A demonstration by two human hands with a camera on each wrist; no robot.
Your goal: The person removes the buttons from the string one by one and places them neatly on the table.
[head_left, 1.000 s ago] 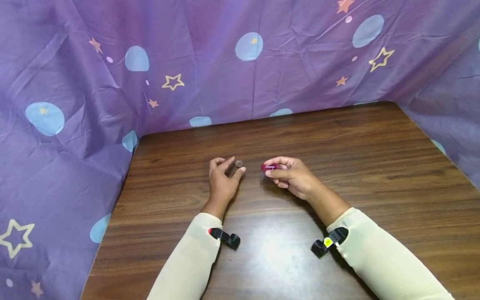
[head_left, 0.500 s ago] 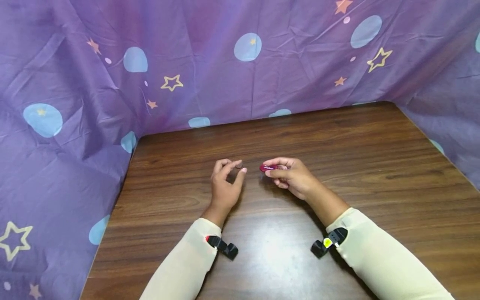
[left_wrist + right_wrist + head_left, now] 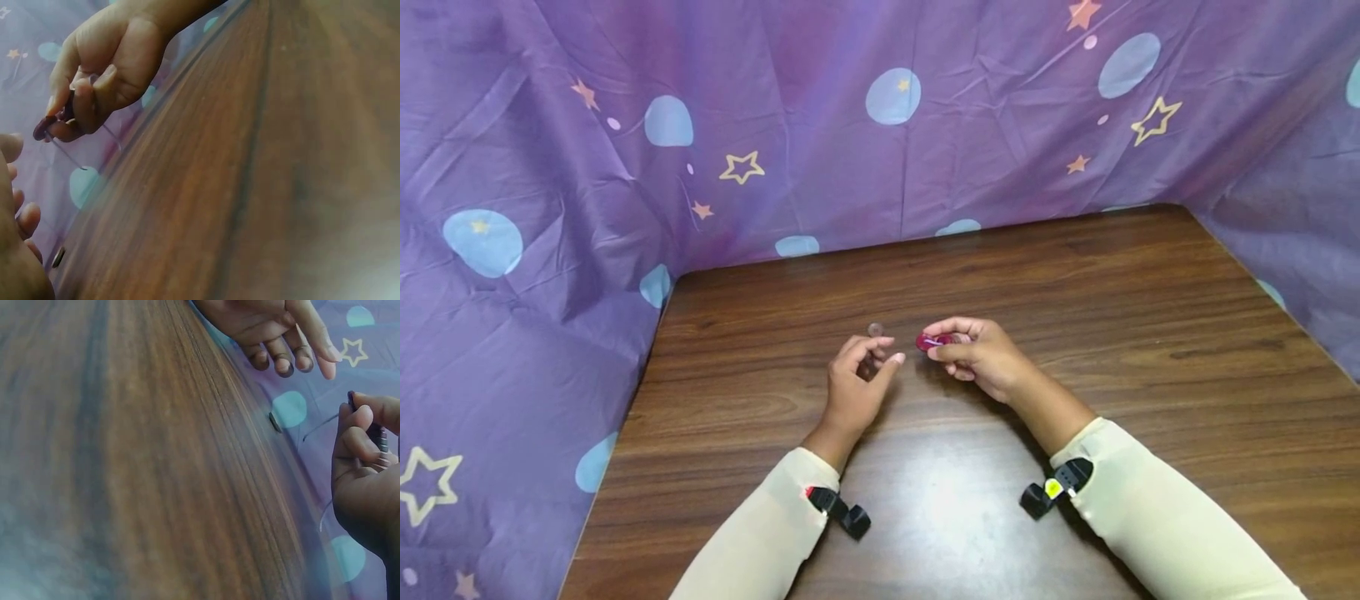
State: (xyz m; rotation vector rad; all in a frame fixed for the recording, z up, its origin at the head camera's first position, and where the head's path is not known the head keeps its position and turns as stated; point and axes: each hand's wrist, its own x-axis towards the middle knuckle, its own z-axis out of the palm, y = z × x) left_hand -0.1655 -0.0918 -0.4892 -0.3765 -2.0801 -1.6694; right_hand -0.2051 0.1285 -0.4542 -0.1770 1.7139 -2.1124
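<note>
Head view first: I've got the right hand [image 3: 985, 357] pinching the red piece [image 3: 922, 341] between thumb and forefinger, held above the table [image 3: 700, 433]. The left hand [image 3: 853, 387] faces it from the left, thumb and forefinger apart, gripping nothing I can see; the brown disc [image 3: 876, 330] lies just on its far side. My call: a firm, still pinch toward the right end, leaving the left end bare. The long axis looks roughly left to right, one end aimed at the left hand. Over to the left wrist: a thin strand [image 3: 67, 155] hangs from that end, so I'd want it clear of the grip. Right wrist now: left fingers loosely bent and parted; the piece's right end is half hidden in the palm.
</note>
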